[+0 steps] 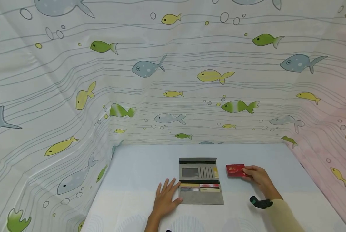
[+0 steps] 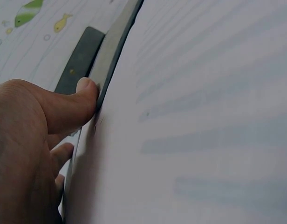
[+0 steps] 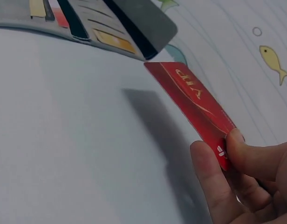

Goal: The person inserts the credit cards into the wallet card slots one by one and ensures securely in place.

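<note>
A grey wallet (image 1: 202, 198) lies unfolded on the table, with several cards in its slots and a dark window pocket (image 1: 190, 172) in its upper half. At its left edge my left hand (image 1: 164, 200) rests with fingers spread, the thumb (image 2: 83, 100) touching the wallet's near corner. To the wallet's right, my right hand (image 1: 260, 178) pinches a red card (image 1: 234, 170) by one end, between thumb and fingers. Gold "VIP" lettering shows on the card. In the right wrist view the card is held above the table, its shadow falling on the surface.
The pale table (image 1: 143, 158) extends around the wallet. Fish-patterned sheeting (image 1: 190, 106) rises behind the table and along both sides. A black strap (image 1: 261, 202) sits on my right wrist beside a light sleeve (image 1: 284, 216).
</note>
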`<state>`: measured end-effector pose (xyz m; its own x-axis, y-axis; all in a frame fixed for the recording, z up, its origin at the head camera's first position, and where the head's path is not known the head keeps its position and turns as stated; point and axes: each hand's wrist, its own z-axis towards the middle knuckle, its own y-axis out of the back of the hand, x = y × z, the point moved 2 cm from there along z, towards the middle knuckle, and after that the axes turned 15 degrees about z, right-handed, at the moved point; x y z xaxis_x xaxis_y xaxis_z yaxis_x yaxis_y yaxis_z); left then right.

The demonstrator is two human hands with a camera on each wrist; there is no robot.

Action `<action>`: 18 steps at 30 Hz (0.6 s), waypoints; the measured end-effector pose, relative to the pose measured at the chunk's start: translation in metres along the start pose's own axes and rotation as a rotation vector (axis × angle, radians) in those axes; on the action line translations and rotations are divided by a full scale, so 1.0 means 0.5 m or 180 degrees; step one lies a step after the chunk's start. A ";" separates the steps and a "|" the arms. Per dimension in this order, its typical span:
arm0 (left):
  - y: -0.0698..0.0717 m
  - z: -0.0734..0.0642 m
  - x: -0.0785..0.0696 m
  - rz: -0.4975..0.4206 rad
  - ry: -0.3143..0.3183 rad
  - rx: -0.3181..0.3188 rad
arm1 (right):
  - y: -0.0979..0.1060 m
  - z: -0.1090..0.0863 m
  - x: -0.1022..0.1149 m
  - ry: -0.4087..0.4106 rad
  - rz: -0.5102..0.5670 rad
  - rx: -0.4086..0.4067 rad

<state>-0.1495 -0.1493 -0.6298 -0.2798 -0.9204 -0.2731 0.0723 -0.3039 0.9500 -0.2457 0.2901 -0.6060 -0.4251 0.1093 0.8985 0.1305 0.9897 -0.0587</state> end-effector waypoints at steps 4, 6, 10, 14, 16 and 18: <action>0.003 -0.001 0.000 -0.0021 -0.0007 -0.0016 | -0.019 -0.001 -0.008 -0.0045 0.0122 -0.0041; 0.003 -0.001 0.000 -0.0010 -0.0015 -0.0028 | -0.027 -0.003 -0.011 -0.0049 0.0106 -0.0050; 0.002 0.000 0.000 0.0005 0.0005 0.0004 | -0.045 -0.005 -0.017 -0.0058 0.0177 0.0001; 0.001 0.000 0.000 -0.0016 0.0008 0.0010 | -0.065 -0.008 -0.018 -0.0048 0.0255 0.0032; 0.001 0.000 0.000 -0.0023 -0.0001 -0.0007 | -0.075 -0.008 -0.020 -0.0046 0.0263 0.0043; 0.001 -0.002 -0.001 -0.0023 -0.0005 -0.0018 | -0.083 -0.009 -0.021 -0.0039 0.0250 0.0064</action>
<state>-0.1486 -0.1494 -0.6295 -0.2818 -0.9178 -0.2798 0.0758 -0.3120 0.9471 -0.2426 0.2475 -0.6114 -0.4253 0.1877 0.8854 0.1459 0.9797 -0.1376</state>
